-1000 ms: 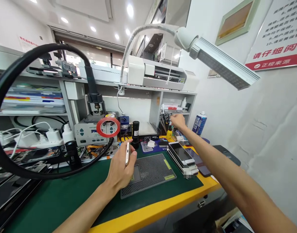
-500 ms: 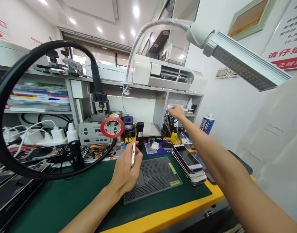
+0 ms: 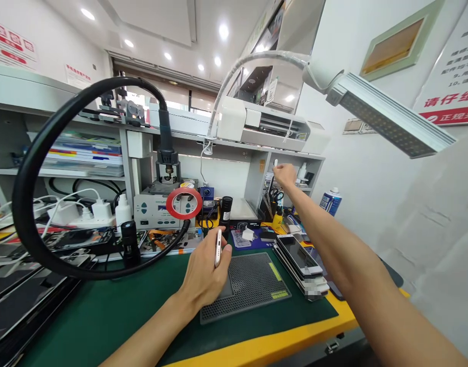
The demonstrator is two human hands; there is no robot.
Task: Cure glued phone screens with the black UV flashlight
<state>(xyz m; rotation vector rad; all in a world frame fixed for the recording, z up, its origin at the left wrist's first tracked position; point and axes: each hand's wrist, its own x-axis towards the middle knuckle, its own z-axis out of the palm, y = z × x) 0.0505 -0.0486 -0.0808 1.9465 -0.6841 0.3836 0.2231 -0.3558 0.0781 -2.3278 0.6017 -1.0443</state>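
My left hand [image 3: 206, 272] is wrapped round a smartphone [image 3: 218, 248], held upright with its light edge, port and speaker holes towards me. Below it lies a grey perforated mat [image 3: 253, 283]. At the back right, my right hand [image 3: 286, 175] reaches to the shelf above a holder of dark-handled tools [image 3: 271, 196]. Its fingers are pinched together, and a small white tip [image 3: 275, 162] shows above them; the rest of what they hold is hidden. A stack of phones [image 3: 300, 255] lies under my right forearm.
A thick black hose [image 3: 20, 204] loops over the left side, with a red tape ring [image 3: 184, 217] near the hot-air station [image 3: 144, 211]. Black torches [image 3: 130, 244] stand on the bench. A lamp [image 3: 390, 114] overhangs the right. A yellow bottle [image 3: 277, 219] stands by the tool holder.
The view has shifted slightly, so the bench sits a little further right and lower. My right hand remains at the shelf, a white tip now showing above its fingers. My left hand still holds the smartphone.
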